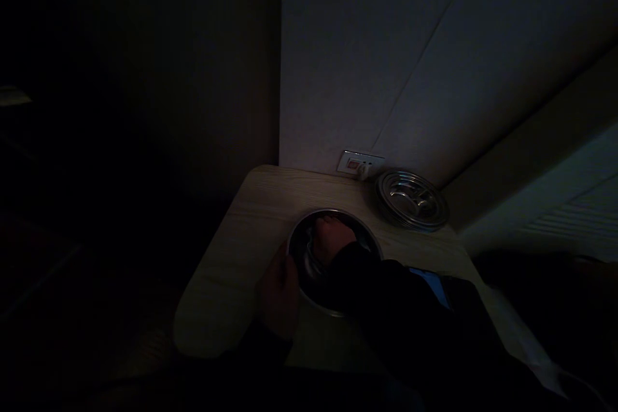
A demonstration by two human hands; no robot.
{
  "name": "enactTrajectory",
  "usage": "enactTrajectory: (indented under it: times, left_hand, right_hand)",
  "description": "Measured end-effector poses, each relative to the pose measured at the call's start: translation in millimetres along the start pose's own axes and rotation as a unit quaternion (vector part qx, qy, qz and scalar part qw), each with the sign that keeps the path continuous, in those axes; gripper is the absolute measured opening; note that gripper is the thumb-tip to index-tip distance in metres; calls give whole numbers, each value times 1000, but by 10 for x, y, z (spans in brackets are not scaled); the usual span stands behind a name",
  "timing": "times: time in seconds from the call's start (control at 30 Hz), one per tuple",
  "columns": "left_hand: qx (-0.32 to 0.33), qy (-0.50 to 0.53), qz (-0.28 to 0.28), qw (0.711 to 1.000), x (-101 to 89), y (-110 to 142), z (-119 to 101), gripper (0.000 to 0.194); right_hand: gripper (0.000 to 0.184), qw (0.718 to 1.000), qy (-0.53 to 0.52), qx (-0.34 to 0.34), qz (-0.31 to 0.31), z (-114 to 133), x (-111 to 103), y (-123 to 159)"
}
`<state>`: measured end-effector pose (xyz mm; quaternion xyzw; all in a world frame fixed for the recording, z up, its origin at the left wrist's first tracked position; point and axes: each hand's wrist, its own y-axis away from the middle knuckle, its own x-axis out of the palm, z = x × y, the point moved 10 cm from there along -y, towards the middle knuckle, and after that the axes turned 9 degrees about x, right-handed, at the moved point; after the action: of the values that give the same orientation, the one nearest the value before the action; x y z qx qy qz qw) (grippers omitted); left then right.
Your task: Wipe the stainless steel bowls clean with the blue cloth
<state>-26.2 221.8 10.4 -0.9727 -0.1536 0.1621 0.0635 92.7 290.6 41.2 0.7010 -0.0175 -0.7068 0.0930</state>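
Note:
The scene is very dark. A round metal plate (311, 268) with a thin bright rim lies on the wooden table, and faint curved ridges show inside it. My left hand (280, 293) grips its left edge, thumb near the rim. Inside the plate, my right hand (333, 238) is closed with curled fingers, pressed down towards its surface. Whatever that hand holds, if anything, is lost in shadow. My dark right sleeve (357, 273) crosses the plate's right side and covers part of it.
A stack of metal compartment plates (412, 201) stands at the table's back right. Behind it, a wall socket (355, 163) has a plug in it. A phone with a lit screen (432, 286) lies right of my arm. The pale wooden table (232, 257) has a rounded left edge.

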Motion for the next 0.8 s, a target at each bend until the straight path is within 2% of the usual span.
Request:
enactTrajectory:
  times: [0.1, 0.17, 0.3, 0.43, 0.53, 0.67, 0.8]
  left_hand:
    - [-17, -21, -2, 1000, -26, -7, -2, 40]
    - [-29, -33, -4, 999, -50, 8, -9, 39]
    - [-56, -39, -11, 998, -103, 121, -15, 37]
    - [-63, -5, 18, 998, -135, 195, -59, 37]
    - [-86, 2, 57, 995, -142, 105, -35, 42]
    - [-78, 8, 133, 988, 35, -117, 3, 51]
    - [3, 29, 153, 988, 198, -193, -62, 45]
  right_hand:
    - [25, 995, -7, -86, 49, 229, 71, 217]
    - [24, 987, -5, -136, 84, 295, 122, 398]
    - [19, 972, 14, -188, 144, 144, 201, 660]
    - [16, 967, 76, -193, 146, -74, 190, 713]
    - [17, 965, 90, -199, 146, -90, 174, 734]
    - [18, 968, 81, -186, 147, -72, 163, 767]
    - [20, 975, 66, -152, 151, -75, 183, 773]
